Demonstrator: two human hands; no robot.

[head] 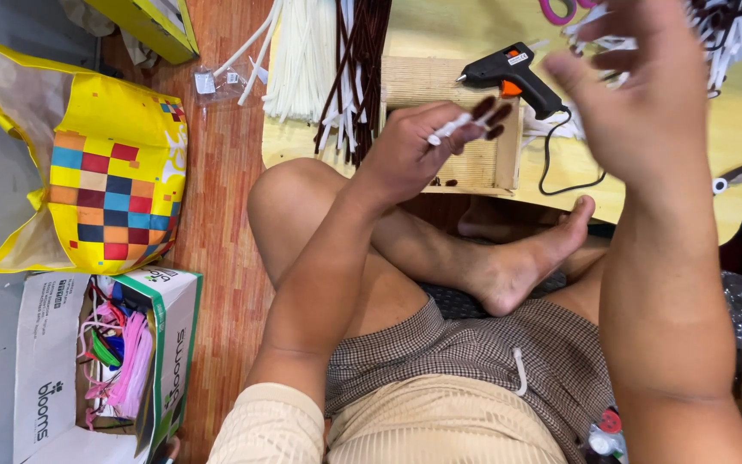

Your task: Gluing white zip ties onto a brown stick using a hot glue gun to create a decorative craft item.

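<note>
Hands of a person sitting cross-legged fill the head view, seen from above. The left hand (pixel 410 150), just above centre, is pinched shut on a small white pipe-cleaner piece tipped with dark brown loops (pixel 474 123), which pokes out toward 2 o'clock from the fingertips. The right hand (pixel 641 94), at 1 o'clock, is raised with fingers spread loosely and holds nothing; it is blurred. Between the 2 hands, a black glue gun with an orange trigger (pixel 513 76) lies on a low pale wooden table (pixel 736 129), its cord trailing toward 5 o'clock. At 12 o'clock, bundles of white pipe cleaners (pixel 302 60) and dark brown pipe cleaners (pixel 362 60) lie side by side across the table edge. A woven mat (pixel 474 167) sits under the left hand. At 9 o'clock, a yellow bag with a checked panel (pixel 100 172) rests on the floor. At 7 o'clock, an open cardboard box (pixel 53 361) holds pink and green pipe cleaners. A bare foot (pixel 526 258) rests near centre.
</note>
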